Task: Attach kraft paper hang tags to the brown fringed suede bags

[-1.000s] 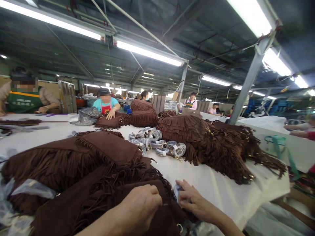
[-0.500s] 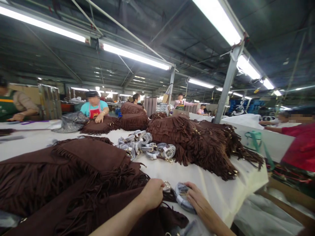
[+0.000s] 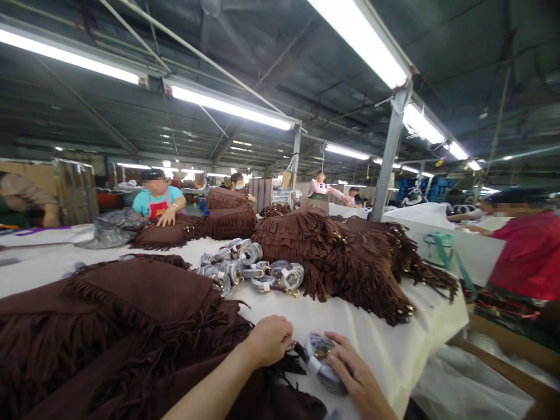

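Note:
My left hand (image 3: 272, 340) is closed in a pinch on a small metal fitting, from which a short dark brown strap end (image 3: 301, 352) runs towards a coil. That coiled strap (image 3: 321, 363), wrapped in clear plastic with a white band, is gripped at its right side by my right hand (image 3: 353, 368). Under my left forearm lies a dark brown fringed bag (image 3: 227, 379). More brown fringed bags (image 3: 144, 291) are heaped to the left. What my left fingertips cover is hidden.
Several plastic-wrapped coiled straps (image 3: 249, 265) lie mid-table on the white cover (image 3: 359, 326). Behind them rises a pile of fringed bags (image 3: 315, 245). Across the table a co-worker (image 3: 160, 201) rests a hand on a brown bag. At right stand a metal post (image 3: 391, 151) and a person in red (image 3: 525, 251).
The view has shifted a little to the right. The gold ring that stood out beside my left fingers is now mostly covered, and the brown strap end shows between my hands.

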Demonstrator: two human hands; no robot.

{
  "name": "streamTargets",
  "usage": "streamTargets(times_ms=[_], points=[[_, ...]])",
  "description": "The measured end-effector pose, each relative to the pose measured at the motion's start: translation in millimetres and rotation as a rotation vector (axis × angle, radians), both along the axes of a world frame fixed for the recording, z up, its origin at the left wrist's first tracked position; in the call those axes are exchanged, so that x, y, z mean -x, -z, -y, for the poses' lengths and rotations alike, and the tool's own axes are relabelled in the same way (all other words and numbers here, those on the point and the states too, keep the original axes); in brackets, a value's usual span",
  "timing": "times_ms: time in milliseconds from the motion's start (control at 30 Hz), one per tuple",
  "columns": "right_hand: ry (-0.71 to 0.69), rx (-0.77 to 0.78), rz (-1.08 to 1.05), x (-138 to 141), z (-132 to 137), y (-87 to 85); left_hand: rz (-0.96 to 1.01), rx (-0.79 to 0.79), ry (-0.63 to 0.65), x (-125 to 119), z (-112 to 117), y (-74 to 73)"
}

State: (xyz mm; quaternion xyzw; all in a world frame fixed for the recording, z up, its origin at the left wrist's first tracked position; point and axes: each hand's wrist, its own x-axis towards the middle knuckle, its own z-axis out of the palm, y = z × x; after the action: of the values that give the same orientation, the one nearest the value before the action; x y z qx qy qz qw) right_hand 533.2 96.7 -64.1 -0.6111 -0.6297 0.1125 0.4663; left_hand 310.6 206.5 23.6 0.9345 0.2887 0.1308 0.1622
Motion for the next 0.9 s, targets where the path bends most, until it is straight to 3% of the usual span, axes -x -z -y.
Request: streamTargets(times_ms=[133,300,400,633,900], points=[[0.123,-0.104,-0.003,0,19,-16.5,0.175,0.073,-0.046,11,18,-20.6],[-0.038,-0.082,0.155,41,44,-49.5,0.317,0.228,-0.083,29,37,-29.3],[-0.034,-0.116,0.309,62,49,-62.6,0.366,0.289,-0.101,42,44,-29.0],[0.079,-0.106,0.669,72,52,-72.2,0.415,0.286,-0.113,64,55,-31.9],[0.118,0.006,0.912,88,52,-84.0,0.393,0.177,-0.077,65,66,-35.4]])
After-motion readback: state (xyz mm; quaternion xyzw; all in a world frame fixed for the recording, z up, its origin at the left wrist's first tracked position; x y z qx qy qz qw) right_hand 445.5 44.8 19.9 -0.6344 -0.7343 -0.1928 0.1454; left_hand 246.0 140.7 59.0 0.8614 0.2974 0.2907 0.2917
